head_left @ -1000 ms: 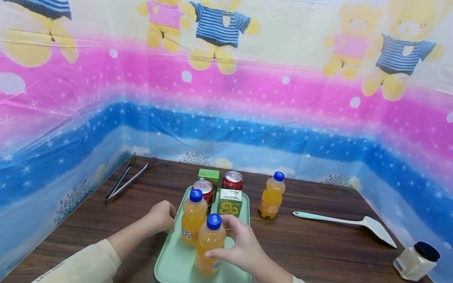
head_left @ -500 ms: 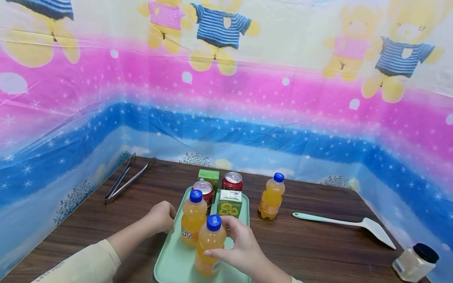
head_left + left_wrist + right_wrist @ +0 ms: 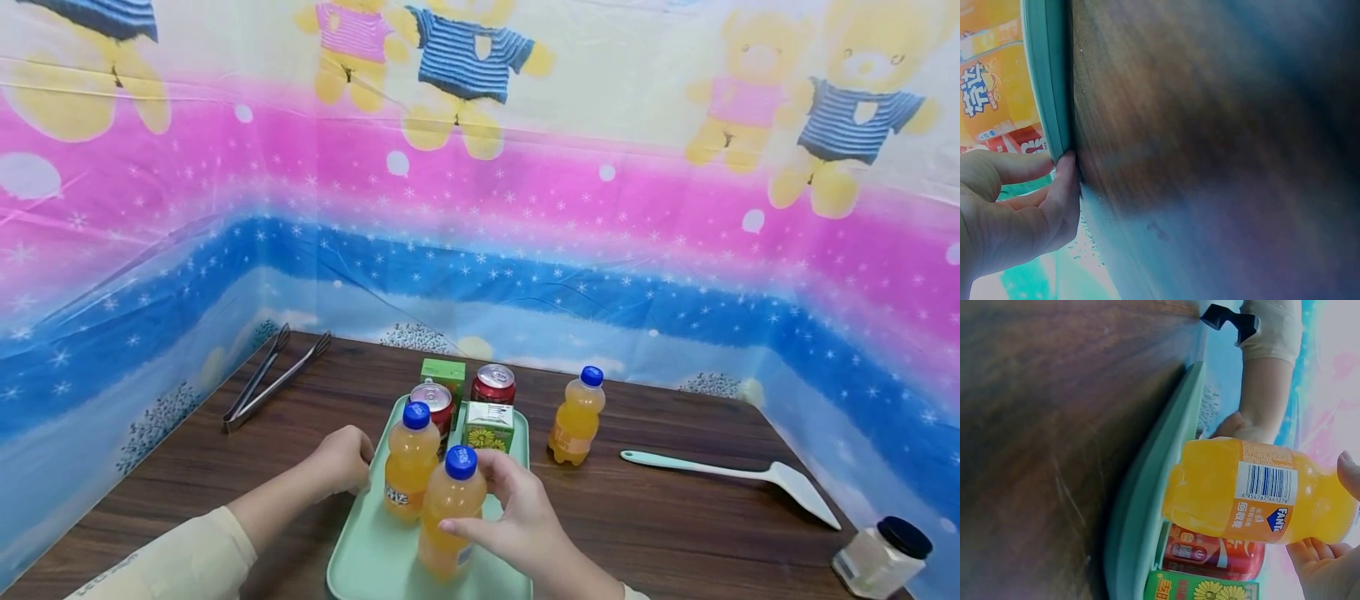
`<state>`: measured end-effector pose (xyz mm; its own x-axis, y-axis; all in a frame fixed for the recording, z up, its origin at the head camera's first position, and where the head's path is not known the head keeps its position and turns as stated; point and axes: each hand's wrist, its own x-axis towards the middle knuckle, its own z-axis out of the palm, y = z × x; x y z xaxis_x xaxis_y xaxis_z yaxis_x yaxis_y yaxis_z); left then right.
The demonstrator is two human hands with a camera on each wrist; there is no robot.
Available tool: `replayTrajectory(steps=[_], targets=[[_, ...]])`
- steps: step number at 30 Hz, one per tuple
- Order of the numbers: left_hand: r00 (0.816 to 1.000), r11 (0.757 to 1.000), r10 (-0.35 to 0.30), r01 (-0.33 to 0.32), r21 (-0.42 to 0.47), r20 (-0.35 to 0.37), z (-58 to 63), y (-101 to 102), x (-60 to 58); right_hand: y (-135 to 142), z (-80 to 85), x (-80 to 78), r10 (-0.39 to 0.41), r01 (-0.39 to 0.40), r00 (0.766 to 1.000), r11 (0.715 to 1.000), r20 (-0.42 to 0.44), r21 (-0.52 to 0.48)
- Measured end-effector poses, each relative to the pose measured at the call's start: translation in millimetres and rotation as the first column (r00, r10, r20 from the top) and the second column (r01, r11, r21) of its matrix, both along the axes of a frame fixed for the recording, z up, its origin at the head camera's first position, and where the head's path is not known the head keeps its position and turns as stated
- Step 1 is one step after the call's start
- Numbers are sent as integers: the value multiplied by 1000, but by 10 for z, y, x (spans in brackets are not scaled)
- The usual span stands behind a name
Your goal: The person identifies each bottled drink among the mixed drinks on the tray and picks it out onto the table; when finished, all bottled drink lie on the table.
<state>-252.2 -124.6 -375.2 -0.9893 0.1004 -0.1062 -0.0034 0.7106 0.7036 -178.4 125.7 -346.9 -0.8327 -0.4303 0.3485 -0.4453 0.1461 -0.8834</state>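
My right hand grips an orange Fanta bottle around its upper part, thumb on one side and fingers on the other. The bottle stands upright over the near half of a light green tray. My left hand pinches the tray's left rim between thumb and fingers. A second orange bottle stands on the tray just behind the held one. Farther back are a red soda can, a flower-printed drink carton, a green carton and another red can.
A third orange bottle stands on the wooden table right of the tray. A mint-handled spatula and a black-lidded jar are farther right. Metal tongs lie at the back left. A printed curtain surrounds the table.
The bottle in my right hand has shifted slightly up and to the right in the head view, the hand moving with it. My left hand stays at the tray rim.
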Motion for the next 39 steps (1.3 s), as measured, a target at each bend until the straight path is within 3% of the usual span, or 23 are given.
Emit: replayTrajectory(steps=[19,28,39], targets=[[1000,1000,11,-11,-5,17,-3,7,-3,223,144,-67,-115,111,992,991,-58,-71],[1000,1000,9,-9,-18,-11,-5,27,1,392,187,-91,-237,233,970,970,-50,-69],[1000,1000,10,-10,-23,-15,-10,23,-11,547,175,-147,-304,300,952,950,-39,-89]])
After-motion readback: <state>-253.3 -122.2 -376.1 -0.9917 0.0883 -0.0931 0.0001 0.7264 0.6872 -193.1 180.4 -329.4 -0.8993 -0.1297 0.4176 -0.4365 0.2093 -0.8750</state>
